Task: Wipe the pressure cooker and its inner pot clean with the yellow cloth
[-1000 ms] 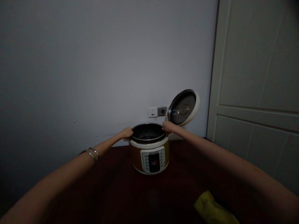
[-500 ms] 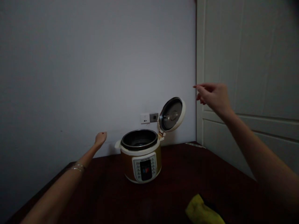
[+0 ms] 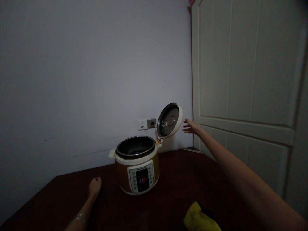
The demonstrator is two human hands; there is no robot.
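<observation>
An electric pressure cooker point(image 3: 156, 166) with a brown-gold body and a front button panel stands on the dark red table. Its round lid point(image 3: 169, 120) is tilted up on the hinge at the right, so the dark inner pot point(image 3: 136, 147) shows from above. Just right of the lid, my right hand point(image 3: 191, 126) reaches out with fingers spread, apart from the lid and holding nothing. My left hand point(image 3: 95, 186) is closed in a loose fist low over the table, left of the cooker and away from it. No object shows in that fist.
Behind the cooker, a wall carries a white socket plate point(image 3: 142, 124) and a grey one point(image 3: 151, 123). A yellow cloth point(image 3: 201, 219) lies near the front of the table point(image 3: 166, 192). A pale panelled door point(image 3: 243, 96) borders the right side.
My right hand has come down and left toward the lid, its fingers going from pinched to spread. My left hand has lowered, still closed. The view has turned slightly right.
</observation>
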